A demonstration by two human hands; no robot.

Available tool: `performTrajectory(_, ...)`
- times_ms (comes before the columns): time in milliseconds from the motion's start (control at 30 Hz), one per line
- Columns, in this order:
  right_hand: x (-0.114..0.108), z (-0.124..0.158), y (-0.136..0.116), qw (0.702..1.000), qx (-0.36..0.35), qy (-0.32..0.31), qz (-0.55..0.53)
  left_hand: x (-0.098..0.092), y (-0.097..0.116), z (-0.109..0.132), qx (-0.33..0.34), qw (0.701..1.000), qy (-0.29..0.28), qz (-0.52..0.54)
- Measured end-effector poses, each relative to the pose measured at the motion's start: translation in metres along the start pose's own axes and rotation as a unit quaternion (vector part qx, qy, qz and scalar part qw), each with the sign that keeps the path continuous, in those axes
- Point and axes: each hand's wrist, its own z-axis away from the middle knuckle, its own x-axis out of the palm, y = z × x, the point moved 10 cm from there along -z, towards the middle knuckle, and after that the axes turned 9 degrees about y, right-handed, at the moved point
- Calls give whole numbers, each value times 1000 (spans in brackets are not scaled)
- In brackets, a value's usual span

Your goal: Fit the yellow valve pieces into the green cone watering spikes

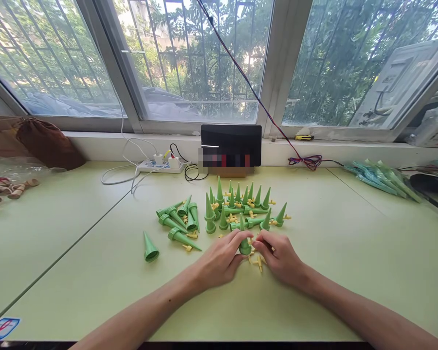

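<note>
My left hand (pixel 224 255) is closed around a green plastic spike (pixel 245 247) that stands point up near the front of the pile. Close against its right side, my right hand (pixel 279 255) is pinched; whatever lies between its fingertips is too small and covered to make out. Small yellow T-shaped valves (pixel 259 263) lie on the table just below the hands. Behind them several green spikes (pixel 219 190) stand upright among yellow valves, and others lie on their sides. To the left lies a heap of green spikes (pixel 178 216), with one lone spike (pixel 151 248) farther left.
A dark-screened tablet (pixel 231 146) stands at the back by the window, beside a white power strip (pixel 160 166) with cables. Wooden pieces (pixel 18 189) in clear plastic and a brown drawstring bag (pixel 47 143) sit left. Wrapped green packets (pixel 383 179) lie right, near a yellow cutter (pixel 304 137).
</note>
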Motion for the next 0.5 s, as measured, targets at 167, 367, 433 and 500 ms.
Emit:
performTrajectory(167, 1, 1, 0, 1000, 8, -3, 0, -1, 1, 0, 7, 1000, 7, -5)
performTrajectory(367, 2, 1, -1, 1000, 1, -2, 5, -3, 2, 0, 10, 1000, 9, -7)
performTrajectory(433, 1, 1, 0, 1000, 2, -1, 8, -3, 2, 0, 11, 1000, 11, -8)
performTrajectory(500, 1, 1, 1, 1000, 5, 0, 10, -3, 1, 0, 11, 1000, 11, -9)
